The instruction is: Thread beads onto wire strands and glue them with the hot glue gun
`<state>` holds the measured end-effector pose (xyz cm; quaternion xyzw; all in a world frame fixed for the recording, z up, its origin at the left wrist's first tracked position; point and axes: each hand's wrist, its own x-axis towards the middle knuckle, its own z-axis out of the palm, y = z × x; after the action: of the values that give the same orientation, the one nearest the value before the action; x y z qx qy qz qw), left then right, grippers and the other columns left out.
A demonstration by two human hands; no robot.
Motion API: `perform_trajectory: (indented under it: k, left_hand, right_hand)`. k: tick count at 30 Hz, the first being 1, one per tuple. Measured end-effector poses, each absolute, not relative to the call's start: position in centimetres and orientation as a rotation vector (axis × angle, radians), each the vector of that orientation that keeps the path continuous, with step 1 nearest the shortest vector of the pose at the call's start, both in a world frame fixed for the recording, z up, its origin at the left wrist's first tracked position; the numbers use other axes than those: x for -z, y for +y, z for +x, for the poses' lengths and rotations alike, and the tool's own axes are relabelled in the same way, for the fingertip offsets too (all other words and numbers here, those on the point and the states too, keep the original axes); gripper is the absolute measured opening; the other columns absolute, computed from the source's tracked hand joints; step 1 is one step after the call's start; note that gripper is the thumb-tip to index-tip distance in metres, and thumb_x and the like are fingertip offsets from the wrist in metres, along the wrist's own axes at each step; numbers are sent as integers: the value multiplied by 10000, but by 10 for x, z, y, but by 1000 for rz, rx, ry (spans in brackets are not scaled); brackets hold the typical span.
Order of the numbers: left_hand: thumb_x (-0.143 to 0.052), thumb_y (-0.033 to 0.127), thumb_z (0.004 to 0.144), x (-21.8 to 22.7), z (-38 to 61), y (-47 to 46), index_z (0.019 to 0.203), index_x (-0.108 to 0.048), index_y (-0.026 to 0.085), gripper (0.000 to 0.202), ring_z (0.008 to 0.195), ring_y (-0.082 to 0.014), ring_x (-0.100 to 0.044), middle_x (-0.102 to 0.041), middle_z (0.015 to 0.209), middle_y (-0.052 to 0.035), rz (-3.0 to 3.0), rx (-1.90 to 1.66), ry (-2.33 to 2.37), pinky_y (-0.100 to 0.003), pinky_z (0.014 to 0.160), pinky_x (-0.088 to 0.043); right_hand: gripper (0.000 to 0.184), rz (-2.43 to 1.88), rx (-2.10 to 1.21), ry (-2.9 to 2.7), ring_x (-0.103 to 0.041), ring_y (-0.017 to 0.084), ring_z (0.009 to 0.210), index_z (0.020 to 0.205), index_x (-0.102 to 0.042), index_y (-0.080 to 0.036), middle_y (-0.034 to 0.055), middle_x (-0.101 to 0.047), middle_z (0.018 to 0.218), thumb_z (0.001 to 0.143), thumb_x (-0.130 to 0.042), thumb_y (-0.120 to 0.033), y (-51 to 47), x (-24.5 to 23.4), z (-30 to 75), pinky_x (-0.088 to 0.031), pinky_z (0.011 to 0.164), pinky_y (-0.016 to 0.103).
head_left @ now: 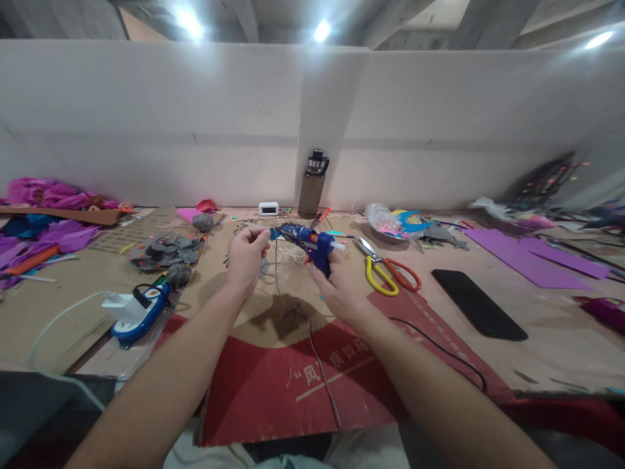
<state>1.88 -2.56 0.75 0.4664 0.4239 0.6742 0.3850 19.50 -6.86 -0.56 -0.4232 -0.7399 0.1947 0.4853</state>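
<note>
My right hand [336, 283] is wrapped round the grip of a blue glue gun [310, 242], whose nozzle points left. My left hand [245, 255] is closed in a pinch on a small blue piece [274, 232] held right at the nozzle tip. A thin grey wire [276, 267] hangs down from that piece between my hands. The gun's black cord [439, 348] trails right across the cardboard. Both hands hover above a glue-stained patch of the cardboard mat [288, 312].
Yellow and red scissors [388, 273] and a black phone [478, 304] lie to the right. A second blue-white glue gun [137, 311] rests at left, beside grey felt pieces [168, 251]. A water bottle [312, 184] and white clock [268, 208] stand by the wall. Purple sheets [527, 254] lie far right.
</note>
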Motion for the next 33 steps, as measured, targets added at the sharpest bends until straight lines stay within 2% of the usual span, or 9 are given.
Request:
perform_trajectory:
  k: [33]
  left_hand:
    - [-683, 287, 661, -9, 18, -23, 728, -603, 147, 175, 492, -58, -434, -509, 575, 29, 1097, -1761, 1034, -182, 448, -299]
  right_hand:
    - [141, -1027, -435, -1829, -563, 211, 803, 939, -517, -189, 79, -608, 889, 832, -467, -266, -69, 6, 195, -453, 734, 357]
